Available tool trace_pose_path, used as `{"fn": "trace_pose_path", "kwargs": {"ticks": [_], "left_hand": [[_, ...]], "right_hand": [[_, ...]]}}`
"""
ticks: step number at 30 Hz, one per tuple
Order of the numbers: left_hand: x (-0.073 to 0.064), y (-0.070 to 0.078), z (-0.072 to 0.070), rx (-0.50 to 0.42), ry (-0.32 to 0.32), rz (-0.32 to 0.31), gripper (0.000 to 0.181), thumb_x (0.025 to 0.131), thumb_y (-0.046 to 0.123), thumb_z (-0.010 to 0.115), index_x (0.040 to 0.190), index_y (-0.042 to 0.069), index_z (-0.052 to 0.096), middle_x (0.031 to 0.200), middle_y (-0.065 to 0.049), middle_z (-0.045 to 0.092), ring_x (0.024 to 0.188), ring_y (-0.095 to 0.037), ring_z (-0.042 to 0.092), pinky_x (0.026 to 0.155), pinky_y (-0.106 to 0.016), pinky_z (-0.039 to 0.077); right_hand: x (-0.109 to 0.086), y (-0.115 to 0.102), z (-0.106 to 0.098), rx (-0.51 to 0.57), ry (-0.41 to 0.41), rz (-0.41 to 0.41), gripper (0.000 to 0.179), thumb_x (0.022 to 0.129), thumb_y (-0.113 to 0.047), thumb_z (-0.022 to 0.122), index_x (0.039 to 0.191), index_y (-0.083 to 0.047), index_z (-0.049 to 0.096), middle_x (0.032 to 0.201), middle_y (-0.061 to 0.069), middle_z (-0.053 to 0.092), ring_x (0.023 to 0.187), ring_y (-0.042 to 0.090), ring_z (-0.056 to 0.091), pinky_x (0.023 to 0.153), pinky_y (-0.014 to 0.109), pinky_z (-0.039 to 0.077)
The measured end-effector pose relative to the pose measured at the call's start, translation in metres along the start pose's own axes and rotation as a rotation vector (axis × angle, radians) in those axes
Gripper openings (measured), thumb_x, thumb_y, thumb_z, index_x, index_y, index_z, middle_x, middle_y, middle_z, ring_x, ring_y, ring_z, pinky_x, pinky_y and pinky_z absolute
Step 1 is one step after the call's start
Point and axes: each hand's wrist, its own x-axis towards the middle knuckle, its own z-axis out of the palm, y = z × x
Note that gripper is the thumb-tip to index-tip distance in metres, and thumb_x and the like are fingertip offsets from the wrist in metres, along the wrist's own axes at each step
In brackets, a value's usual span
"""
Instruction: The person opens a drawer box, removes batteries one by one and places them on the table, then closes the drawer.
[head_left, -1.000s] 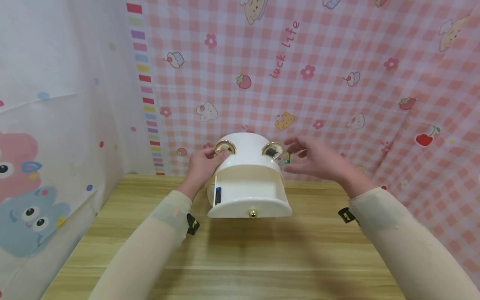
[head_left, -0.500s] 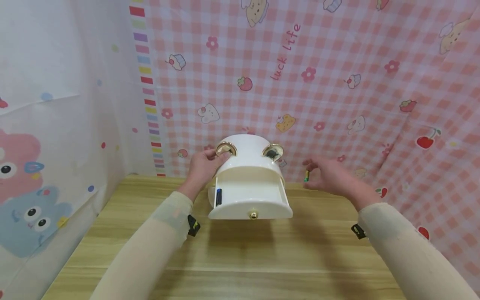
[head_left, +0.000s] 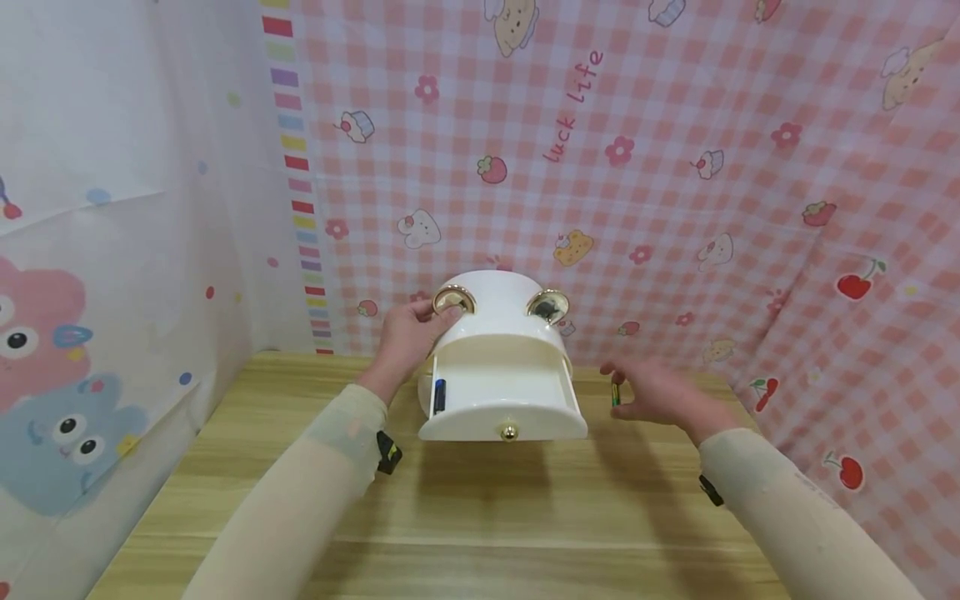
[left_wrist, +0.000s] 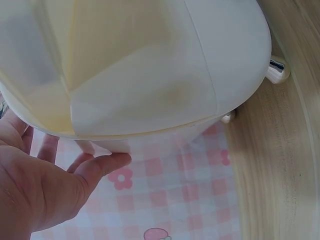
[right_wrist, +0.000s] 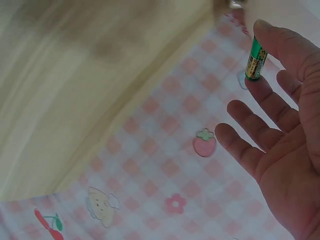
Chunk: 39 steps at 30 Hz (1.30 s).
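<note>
Biggest change is on the right: a second ago the right hand [head_left: 660, 396] was up beside the white box [head_left: 491, 304], nearly at its right-hand gold ring [head_left: 548, 306]. Now it's well out to that side and lower, near the worktop [head_left: 480, 542], and the little green cylinder [head_left: 617, 393] came along with it. Compared with half a second back it's mostly just lower.

That cylinder looks like a battery: smooth, green at one end, gold with tiny print below. The right hand pinches it end to end between thumb and a fingertip, the other fingers spread loosely.

Left hand [head_left: 411, 337] hasn't really budged. It grips the box's side by the left-hand gold ring [head_left: 454, 300], thumb in front.

Between the hands, the drawer [head_left: 465, 423] is out just like before, with a dark blue cylinder [head_left: 439, 396] in it, nearer the left hand. The box is glossy white, all rounded curves, with shiny metallic feet [left_wrist: 277, 70]; the drawer front is a wide curved lip with a round gold knob [head_left: 509, 432]. Under the hands the worktop is pale streaky wood grain, and behind them hangs pink checked cloth [head_left: 480, 221], slightly wrinkled, with strawberries and flowers printed on it.
</note>
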Motion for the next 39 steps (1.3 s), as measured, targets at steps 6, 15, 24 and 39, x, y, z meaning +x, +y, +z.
{"fn": "trace_pose_path", "kwargs": {"ticks": [6, 15, 24, 39], "left_hand": [[0.0, 0.001, 0.0, -0.01, -0.01, -0.012, 0.052, 0.097, 0.044, 0.079, 0.138, 0.012, 0.073, 0.127, -0.014, 0.076, 0.103, -0.02, 0.071, 0.082, -0.025, 0.058], [0.001, 0.0, 0.0, 0.001, -0.023, -0.019, 0.053, 0.098, 0.044, 0.079, 0.139, 0.011, 0.072, 0.129, -0.015, 0.076, 0.107, -0.024, 0.073, 0.086, -0.029, 0.06], [0.001, 0.001, -0.001, 0.008, -0.024, -0.036, 0.053, 0.098, 0.045, 0.079, 0.139, 0.013, 0.072, 0.13, -0.015, 0.076, 0.11, -0.026, 0.072, 0.089, -0.032, 0.061], [0.0, 0.002, -0.002, 0.007, -0.029, -0.031, 0.054, 0.098, 0.047, 0.078, 0.139, 0.014, 0.072, 0.132, -0.014, 0.075, 0.113, -0.026, 0.072, 0.091, -0.034, 0.061]], "right_hand": [[0.002, 0.008, 0.018, 0.034, -0.01, -0.013, 0.059, 0.082, -0.016, 0.093, 0.134, -0.006, 0.065, 0.121, 0.017, 0.075, 0.111, 0.035, 0.071, 0.099, 0.056, 0.06], [0.003, 0.013, 0.041, 0.07, -0.069, -0.017, 0.055, 0.084, -0.012, 0.09, 0.131, -0.004, 0.064, 0.118, 0.017, 0.074, 0.111, 0.038, 0.071, 0.097, 0.055, 0.06], [-0.003, 0.012, 0.056, 0.106, -0.091, -0.028, 0.054, 0.082, -0.008, 0.09, 0.129, -0.005, 0.064, 0.115, 0.015, 0.075, 0.109, 0.038, 0.071, 0.093, 0.055, 0.06], [-0.007, 0.013, 0.076, 0.066, -0.157, 0.077, 0.058, 0.082, -0.015, 0.092, 0.132, -0.009, 0.065, 0.119, 0.011, 0.075, 0.111, 0.03, 0.07, 0.097, 0.055, 0.059]]}}
